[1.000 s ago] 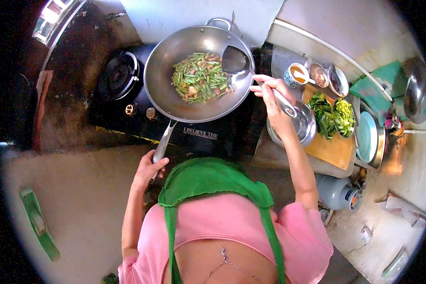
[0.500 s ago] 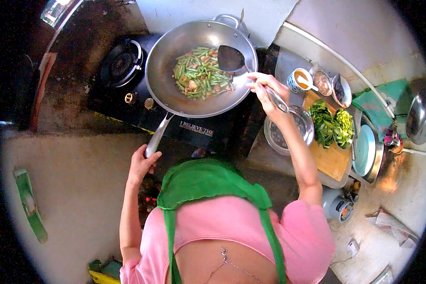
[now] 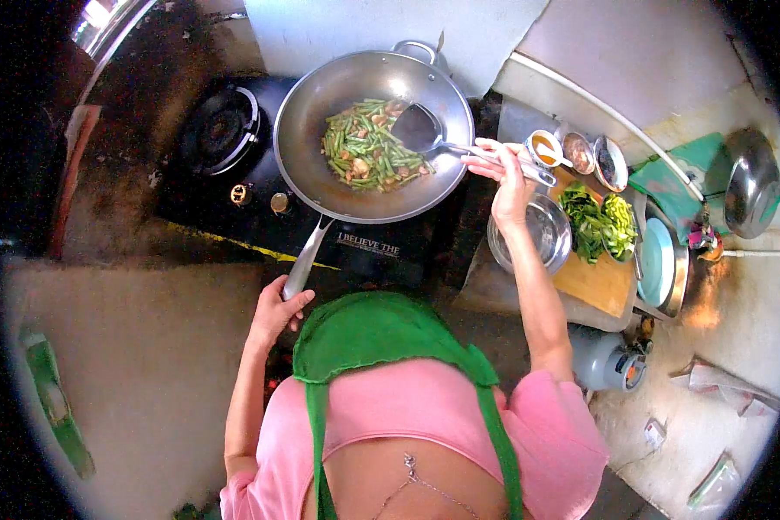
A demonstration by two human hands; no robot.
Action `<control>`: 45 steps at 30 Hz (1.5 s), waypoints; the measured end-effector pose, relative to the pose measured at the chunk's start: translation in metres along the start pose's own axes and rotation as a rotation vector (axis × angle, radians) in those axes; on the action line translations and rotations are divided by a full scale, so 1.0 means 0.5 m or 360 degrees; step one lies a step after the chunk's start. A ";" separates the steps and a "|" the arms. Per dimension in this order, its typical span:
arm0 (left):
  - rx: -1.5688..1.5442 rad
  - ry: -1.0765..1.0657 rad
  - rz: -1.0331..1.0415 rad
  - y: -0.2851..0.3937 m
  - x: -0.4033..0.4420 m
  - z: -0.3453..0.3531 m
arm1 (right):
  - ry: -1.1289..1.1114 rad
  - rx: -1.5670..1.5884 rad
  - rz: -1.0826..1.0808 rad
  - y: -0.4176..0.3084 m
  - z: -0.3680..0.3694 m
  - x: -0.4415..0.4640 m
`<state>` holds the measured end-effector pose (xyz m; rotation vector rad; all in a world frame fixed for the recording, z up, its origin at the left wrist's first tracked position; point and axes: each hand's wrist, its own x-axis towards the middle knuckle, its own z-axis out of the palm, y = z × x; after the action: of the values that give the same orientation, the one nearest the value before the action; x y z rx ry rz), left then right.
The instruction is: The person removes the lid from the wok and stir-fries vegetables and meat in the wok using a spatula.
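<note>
A large steel wok [image 3: 303, 173] sits on the black stove, tilted slightly in view, with cut green beans and bits of meat [image 3: 368, 147] in its middle. Around the end of the wok's long handle [image 3: 308, 257] my left hand [image 3: 277, 312] is closed. My right hand [image 3: 507, 178] is closed on the handle of a metal spatula [image 3: 418, 128], whose blade rests at the right upper edge of the beans. A steel bowl [image 3: 550, 247] lies just below my right hand.
A second burner [image 3: 221, 130] is left of the wok. To the right, a cutting board [image 3: 594, 286] bears chopped greens [image 3: 585, 221], beside a cup with a white spoon [image 3: 542, 147], two small bowls and a turquoise plate [image 3: 656, 260]. A gas cylinder [image 3: 602, 360] stands below.
The spatula blade has moved left and down onto the edge of the beans, and its handle lies flatter. My left hand still holds the wok handle. The view has shifted slightly.
</note>
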<state>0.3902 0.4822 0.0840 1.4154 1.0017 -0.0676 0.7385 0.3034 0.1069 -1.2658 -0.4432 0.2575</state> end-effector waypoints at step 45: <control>0.0054 -0.0364 -0.0015 0.006 0.022 -0.024 | -0.0486 -0.0818 -0.0587 -0.013 0.076 -0.097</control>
<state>0.3921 0.4986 0.0814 1.3989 0.8212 -0.2489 0.6776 0.3137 0.1132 -1.6172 -1.0410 0.0173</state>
